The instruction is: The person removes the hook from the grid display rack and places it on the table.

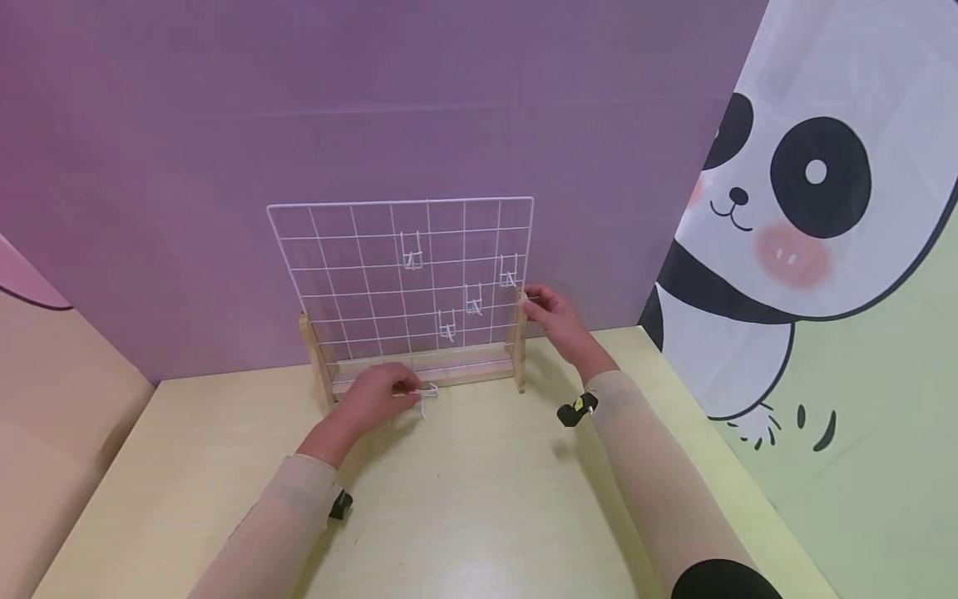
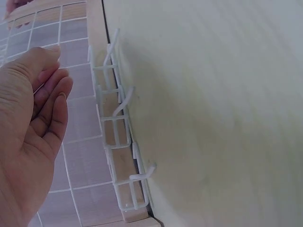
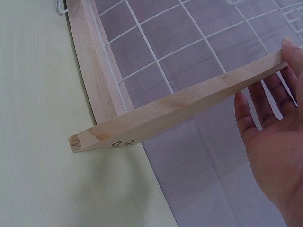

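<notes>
White wire grid panel (image 1: 359,274) in its wooden stand (image 1: 419,373): four hooks (image 1: 474,299) hung beside the right hand (image 1: 557,320), whose relaxed fingers steadied the upright; loose hooks (image 2: 116,113) lay by the left hand (image 1: 377,399), grip indeterminate.

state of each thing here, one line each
wire grid panel: upright in its wooden stand
wooden stand: standing on the table
hooks on grid: four hung
loose hooks: lying on the table along the stand's base
left hand: open, fingers at the loose hooks
right hand: open, fingers at the stand's right post
</notes>
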`<state>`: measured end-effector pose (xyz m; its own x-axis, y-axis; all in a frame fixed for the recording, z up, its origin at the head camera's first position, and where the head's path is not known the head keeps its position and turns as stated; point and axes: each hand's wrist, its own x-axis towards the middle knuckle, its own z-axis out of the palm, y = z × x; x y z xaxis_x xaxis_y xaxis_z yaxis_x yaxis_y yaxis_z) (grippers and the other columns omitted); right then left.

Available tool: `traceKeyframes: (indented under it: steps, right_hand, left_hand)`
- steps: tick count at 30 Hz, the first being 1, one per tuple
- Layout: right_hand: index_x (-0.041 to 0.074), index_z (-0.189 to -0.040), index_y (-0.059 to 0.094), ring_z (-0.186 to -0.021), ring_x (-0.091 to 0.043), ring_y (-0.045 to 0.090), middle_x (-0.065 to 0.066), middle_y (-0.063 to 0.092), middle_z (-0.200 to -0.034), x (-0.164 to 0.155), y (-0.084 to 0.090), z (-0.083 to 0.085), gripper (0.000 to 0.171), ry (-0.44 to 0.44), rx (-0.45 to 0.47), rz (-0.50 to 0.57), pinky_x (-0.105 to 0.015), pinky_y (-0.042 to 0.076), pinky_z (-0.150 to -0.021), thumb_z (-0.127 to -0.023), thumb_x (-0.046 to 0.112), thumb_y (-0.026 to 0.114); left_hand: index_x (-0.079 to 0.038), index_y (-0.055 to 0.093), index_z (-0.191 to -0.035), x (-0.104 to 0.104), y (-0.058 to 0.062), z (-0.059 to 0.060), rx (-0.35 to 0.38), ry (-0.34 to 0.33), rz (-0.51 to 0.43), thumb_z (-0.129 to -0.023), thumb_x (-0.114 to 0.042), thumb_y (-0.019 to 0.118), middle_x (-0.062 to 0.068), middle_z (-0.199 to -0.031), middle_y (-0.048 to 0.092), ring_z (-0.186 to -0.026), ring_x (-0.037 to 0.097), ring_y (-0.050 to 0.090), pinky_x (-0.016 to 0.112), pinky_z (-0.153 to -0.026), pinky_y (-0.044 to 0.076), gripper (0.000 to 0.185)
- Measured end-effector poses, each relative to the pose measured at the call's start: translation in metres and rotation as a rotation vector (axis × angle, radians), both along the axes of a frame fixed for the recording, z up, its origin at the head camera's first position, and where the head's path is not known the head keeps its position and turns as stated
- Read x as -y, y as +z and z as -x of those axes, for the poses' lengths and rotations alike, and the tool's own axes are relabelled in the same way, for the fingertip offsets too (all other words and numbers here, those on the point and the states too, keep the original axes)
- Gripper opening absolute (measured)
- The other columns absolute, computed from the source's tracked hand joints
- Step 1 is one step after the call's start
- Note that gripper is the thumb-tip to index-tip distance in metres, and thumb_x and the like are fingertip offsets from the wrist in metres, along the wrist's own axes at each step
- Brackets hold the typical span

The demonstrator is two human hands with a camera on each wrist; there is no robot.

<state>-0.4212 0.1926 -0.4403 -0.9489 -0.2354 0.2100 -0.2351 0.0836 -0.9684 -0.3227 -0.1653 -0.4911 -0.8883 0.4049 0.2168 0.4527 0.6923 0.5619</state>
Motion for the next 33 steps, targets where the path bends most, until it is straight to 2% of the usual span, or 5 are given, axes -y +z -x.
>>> traceKeyframes:
  steps: [6,16,22,29,33]
  right_hand:
    - [-0.002,-0.146,0.061,-0.122,-0.022,0.064,-0.009,0.069,-0.131,0.0,0.002,-0.002,0.037,0.001,0.005,-0.007,-0.049,0.047,-0.12,-0.114,0.015,0.062]
    - [-0.003,-0.147,0.06,-0.122,-0.022,0.063,-0.012,0.068,-0.133,0.0,0.003,-0.004,0.037,-0.003,0.004,-0.006,-0.049,0.048,-0.119,-0.114,0.015,0.062]
    - [-0.002,-0.147,0.061,-0.122,-0.022,0.063,-0.013,0.068,-0.133,0.0,0.001,-0.001,0.037,-0.003,0.003,0.0,-0.049,0.047,-0.12,-0.114,0.015,0.063]
    - [-0.004,-0.144,0.061,-0.118,-0.018,0.064,-0.009,0.069,-0.128,0.001,-0.001,0.001,0.035,0.006,-0.018,0.022,-0.047,0.049,-0.117,-0.114,0.014,0.063]
    - [-0.005,-0.143,0.061,-0.119,-0.018,0.064,-0.006,0.069,-0.126,0.0,-0.002,0.001,0.034,0.007,-0.021,0.021,-0.047,0.049,-0.116,-0.114,0.014,0.063]
  left_hand:
    - [-0.004,0.08,-0.115,0.001,0.008,-0.001,0.016,0.044,-0.05,-0.1,-0.01,0.083,0.005,-0.107,0.077,-0.102,0.026,0.071,0.049,-0.096,0.063,0.016]
    - [-0.001,0.077,-0.121,0.004,0.022,-0.001,-0.055,0.062,-0.099,-0.101,-0.011,0.082,0.009,-0.113,0.077,-0.109,0.032,0.072,0.055,-0.1,0.061,0.022]
    - [-0.001,0.075,-0.12,0.002,0.038,0.001,-0.09,0.146,-0.223,-0.103,-0.014,0.08,0.014,-0.116,0.075,-0.113,0.037,0.071,0.056,-0.101,0.059,0.022]
    - [0.002,0.074,-0.117,-0.007,0.064,0.006,-0.228,0.218,-0.458,-0.1,-0.009,0.082,0.017,-0.114,0.074,-0.108,0.037,0.069,0.054,-0.096,0.056,0.021]
    - [0.002,0.075,-0.117,-0.01,0.077,0.007,-0.277,0.253,-0.511,-0.1,-0.012,0.084,0.018,-0.114,0.074,-0.108,0.037,0.068,0.053,-0.096,0.055,0.024]
